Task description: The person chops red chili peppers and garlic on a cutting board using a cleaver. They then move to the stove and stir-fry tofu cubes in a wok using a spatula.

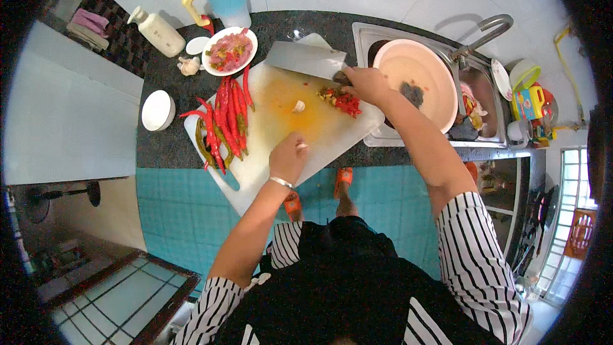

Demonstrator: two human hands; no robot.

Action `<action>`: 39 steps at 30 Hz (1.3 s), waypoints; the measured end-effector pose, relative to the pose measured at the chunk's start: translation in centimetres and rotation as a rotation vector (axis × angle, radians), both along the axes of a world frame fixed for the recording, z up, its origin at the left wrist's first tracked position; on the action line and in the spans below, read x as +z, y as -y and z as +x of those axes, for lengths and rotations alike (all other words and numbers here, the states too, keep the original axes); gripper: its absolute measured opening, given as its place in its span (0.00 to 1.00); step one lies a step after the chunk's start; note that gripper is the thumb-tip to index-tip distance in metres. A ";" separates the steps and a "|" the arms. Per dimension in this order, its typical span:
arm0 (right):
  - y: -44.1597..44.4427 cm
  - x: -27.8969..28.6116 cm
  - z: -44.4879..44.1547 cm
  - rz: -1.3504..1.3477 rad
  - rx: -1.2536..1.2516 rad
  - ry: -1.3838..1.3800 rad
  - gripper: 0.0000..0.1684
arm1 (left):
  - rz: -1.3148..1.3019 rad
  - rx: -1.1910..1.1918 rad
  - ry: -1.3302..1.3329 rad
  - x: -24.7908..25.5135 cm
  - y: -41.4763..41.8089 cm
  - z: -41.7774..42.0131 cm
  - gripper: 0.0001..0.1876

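Note:
My right hand (368,85) grips the dark handle of a broad cleaver (306,61), its blade pointing left over the far edge of a white cutting board (330,141). Below that hand lies a small heap of chopped red and green chili (341,100). My left hand (288,157), with a silver bangle at the wrist, is closed above the near part of the board; a small pale piece, perhaps garlic, shows at its fingers. A single garlic clove (299,106) rests mid-board on a yellow-orange stain. Whole red chilies (229,110) and several green ones (204,143) lie at the left.
A white bowl of sliced meat with chopped chili (230,51) stands at the board's far left corner, beside a garlic bulb (189,66). An empty-looking white bowl (158,110) sits farther left. Right, a pink basin of water (443,91) occupies the steel sink (388,140) under a faucet (495,21).

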State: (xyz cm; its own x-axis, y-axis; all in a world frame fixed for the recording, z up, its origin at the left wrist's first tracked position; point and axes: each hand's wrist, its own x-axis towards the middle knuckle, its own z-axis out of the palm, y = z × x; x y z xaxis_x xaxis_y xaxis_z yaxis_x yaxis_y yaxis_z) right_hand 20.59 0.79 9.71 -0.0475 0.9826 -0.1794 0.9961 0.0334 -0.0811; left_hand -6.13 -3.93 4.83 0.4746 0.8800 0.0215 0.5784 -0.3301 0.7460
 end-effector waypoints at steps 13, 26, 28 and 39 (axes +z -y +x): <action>6.0 0.7 0.2 0.231 0.221 -0.688 0.09 | -1.082 0.534 0.907 4.2 1.4 8.0 0.13; 9.5 0.4 3.4 0.363 0.215 -0.781 0.06 | -0.875 0.488 0.686 6.6 2.3 14.4 0.16; 9.5 0.4 3.7 0.350 0.161 -0.827 0.05 | -0.861 0.471 0.694 6.3 2.5 14.8 0.16; 10.0 -0.3 6.1 -0.066 -0.347 -1.769 0.05 | -0.775 0.298 0.623 8.1 2.7 16.4 0.15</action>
State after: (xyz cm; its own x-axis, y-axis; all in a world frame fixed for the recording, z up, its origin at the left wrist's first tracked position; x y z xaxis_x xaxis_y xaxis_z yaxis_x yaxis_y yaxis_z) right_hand 26.70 -9.26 9.43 -0.0218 0.9825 -0.1850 -0.3021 -0.1828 -0.9356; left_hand 10.27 -6.62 12.95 0.3337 0.8371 -0.4335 -0.0028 0.4608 0.8875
